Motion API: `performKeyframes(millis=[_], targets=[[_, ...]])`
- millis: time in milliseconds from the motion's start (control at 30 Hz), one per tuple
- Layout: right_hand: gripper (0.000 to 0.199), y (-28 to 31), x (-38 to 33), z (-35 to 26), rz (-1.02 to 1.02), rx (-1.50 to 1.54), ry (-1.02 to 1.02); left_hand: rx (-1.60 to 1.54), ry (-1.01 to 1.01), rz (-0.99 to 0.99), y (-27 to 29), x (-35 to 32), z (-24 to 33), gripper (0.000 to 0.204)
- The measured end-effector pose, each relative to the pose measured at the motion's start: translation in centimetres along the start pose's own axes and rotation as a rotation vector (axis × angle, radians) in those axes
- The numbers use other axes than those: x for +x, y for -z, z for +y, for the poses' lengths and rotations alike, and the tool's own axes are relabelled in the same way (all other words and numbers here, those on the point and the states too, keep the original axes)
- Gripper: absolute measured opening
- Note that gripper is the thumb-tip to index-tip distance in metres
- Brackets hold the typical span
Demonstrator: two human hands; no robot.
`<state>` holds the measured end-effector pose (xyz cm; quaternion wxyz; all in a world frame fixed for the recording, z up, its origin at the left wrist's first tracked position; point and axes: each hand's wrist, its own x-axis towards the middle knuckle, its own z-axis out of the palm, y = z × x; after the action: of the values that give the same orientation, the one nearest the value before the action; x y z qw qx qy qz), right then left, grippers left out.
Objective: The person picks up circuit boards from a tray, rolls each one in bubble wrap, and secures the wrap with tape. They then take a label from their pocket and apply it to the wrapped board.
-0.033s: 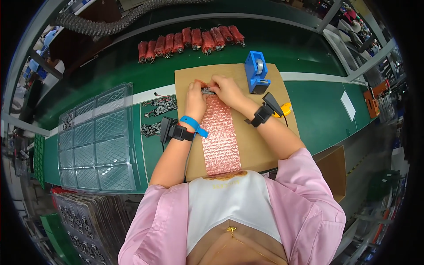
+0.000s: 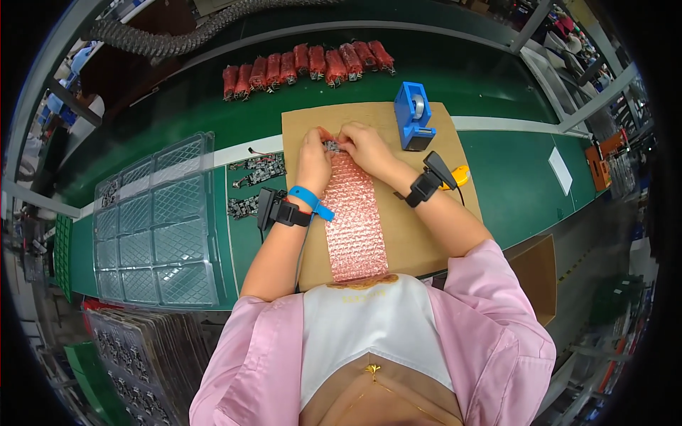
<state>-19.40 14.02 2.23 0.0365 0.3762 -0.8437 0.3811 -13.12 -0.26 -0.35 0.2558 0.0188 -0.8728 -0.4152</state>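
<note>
A strip of pink bubble wrap (image 2: pixel 356 227) runs from my body to the far part of a brown cardboard sheet (image 2: pixel 415 241). At its far end a small circuit board (image 2: pixel 332 146) lies between my hands, partly covered by fingers. My left hand (image 2: pixel 312 157) is closed on the left of the wrap's far end, where a reddish fold stands up by the fingertips. From the right, my right hand (image 2: pixel 364 145) pinches the same end beside the board. Fingers hide exactly how board and wrap touch.
A blue tape dispenser (image 2: pixel 413 117) stands at the sheet's far right, near a yellow tool (image 2: pixel 460 176). Several circuit boards (image 2: pixel 259 170) lie left, beside a clear compartment tray (image 2: pixel 156 234). A row of red wrapped bundles (image 2: pixel 307 64) lies behind.
</note>
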Motion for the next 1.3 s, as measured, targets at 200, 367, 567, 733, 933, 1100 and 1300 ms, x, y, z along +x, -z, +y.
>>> performKeyframes(millis=[200, 367, 567, 733, 933, 1100, 1300], targets=[[0.007, 0.0, -1.4, 0.5, 0.052, -0.157, 0.281, -0.055, 0.001, 0.223, 2.1, 0.9, 0.3, 0.023], [0.012, 0.9, -1.6, 0.0, -0.047, -0.110, 0.206, 0.148, -0.193, 0.009, 3.0, 1.5, 1.3, 0.021], [0.015, 0.9, -1.1, 0.9, -0.044, 0.116, 0.131, 0.313, -0.175, -0.228, 3.0, 1.1, 1.2, 0.024], [0.015, 1.5, -0.7, 1.0, 0.040, -0.212, 0.253, 0.351, -0.219, -0.258, 3.7, 1.1, 0.9, 0.026], [0.009, 2.2, -0.7, 0.1, -0.065, -0.754, 0.509, 0.479, -0.311, -0.238, 2.8, 1.0, 0.2, 0.025], [0.010, 1.6, -0.2, 0.9, -0.078, -0.779, 0.550, 0.657, -0.377, -0.166, 2.1, 0.9, 0.2, 0.023], [0.010, 1.7, 0.0, 0.8, -0.065, -0.769, 0.518, 0.741, -0.363, -0.161, 1.6, 1.4, 0.7, 0.017]])
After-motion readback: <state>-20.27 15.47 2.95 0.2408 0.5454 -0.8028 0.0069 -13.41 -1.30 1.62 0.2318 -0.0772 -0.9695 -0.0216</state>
